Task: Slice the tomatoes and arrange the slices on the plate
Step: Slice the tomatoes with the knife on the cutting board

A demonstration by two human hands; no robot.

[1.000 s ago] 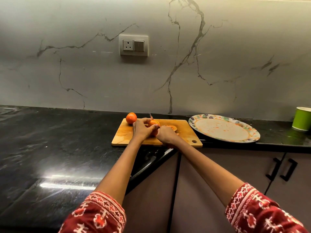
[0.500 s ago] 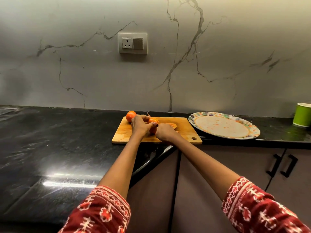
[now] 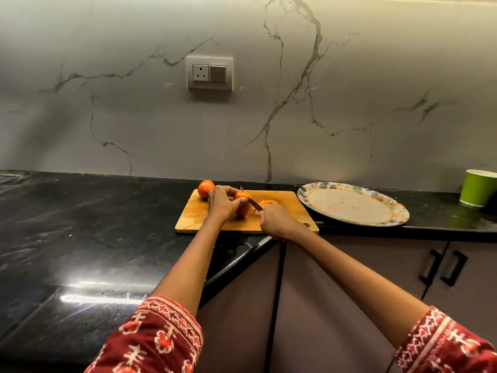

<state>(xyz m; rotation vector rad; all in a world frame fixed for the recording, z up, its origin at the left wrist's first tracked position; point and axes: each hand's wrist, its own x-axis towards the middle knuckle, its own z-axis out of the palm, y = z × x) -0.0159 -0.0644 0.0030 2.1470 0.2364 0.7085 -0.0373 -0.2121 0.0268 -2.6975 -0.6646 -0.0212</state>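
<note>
We see our left hand (image 3: 223, 201) curled around a tomato (image 3: 242, 203) near the middle of the wooden cutting board (image 3: 193, 216), holding it in place. Our right hand (image 3: 277, 222) grips the handle of a knife (image 3: 251, 201), and the blade lies across the top of this tomato. Some cut slices (image 3: 269, 203) lie just beside it on the board. A whole tomato (image 3: 205, 188) sits at the far left corner of the board. The patterned plate (image 3: 398, 211) stands near the right edge of the board, on the black counter (image 3: 80, 224).
</note>
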